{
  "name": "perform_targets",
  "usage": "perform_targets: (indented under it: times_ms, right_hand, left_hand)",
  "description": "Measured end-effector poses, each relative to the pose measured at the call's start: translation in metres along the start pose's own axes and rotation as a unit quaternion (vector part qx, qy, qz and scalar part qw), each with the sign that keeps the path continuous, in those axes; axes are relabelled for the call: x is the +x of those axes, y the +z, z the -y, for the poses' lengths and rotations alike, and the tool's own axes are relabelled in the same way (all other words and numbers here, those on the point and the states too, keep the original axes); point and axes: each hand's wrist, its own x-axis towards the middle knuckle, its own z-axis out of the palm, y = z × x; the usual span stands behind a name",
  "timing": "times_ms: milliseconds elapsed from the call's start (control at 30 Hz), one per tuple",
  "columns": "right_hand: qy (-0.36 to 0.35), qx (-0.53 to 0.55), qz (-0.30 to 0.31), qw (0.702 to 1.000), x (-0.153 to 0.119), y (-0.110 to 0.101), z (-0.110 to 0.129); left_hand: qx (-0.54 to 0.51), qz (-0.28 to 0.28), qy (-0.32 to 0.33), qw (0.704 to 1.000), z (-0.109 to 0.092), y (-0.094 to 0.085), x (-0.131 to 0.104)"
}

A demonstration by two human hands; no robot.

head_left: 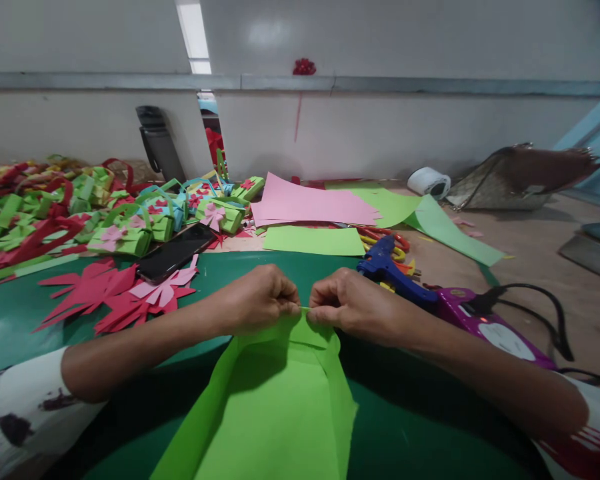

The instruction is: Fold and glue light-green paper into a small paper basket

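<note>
A large sheet of bright green paper (280, 407) with folded, raised sides stretches from my hands down to the bottom of the view. My left hand (267, 300) pinches its far edge between thumb and curled fingers. Close beside it, my right hand (337, 303) pinches the same edge, with only a narrow gap between the two. Both hands are closed on the paper, and their fingers partly hide the fold there. Beneath it lies a dark green board (405, 407).
Left are red paper cutouts (93, 290), a phone (177, 253) and piled green paper baskets (120, 237). Behind lie pink sheets (310, 203) and a green strip (313, 241). A blue glue gun (395, 273) and purple power strip (490, 327) sit right, with a handbag (510, 177) beyond.
</note>
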Motion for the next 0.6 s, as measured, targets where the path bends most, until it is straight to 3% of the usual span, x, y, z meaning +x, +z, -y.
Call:
perform_targets:
  times_ms: [367,600]
  right_hand:
    - [-0.013,-0.03,-0.018,0.999,-0.004,0.001,0.011]
    - [0.033,0.044,0.045,0.997,-0.008,-0.009,0.005]
  left_hand:
    - [0.056,-0.019,0.036,0.998,0.003,0.002,0.0]
    - [0.039,-0.025,0.042,0.998,0.0,-0.002,-0.002]
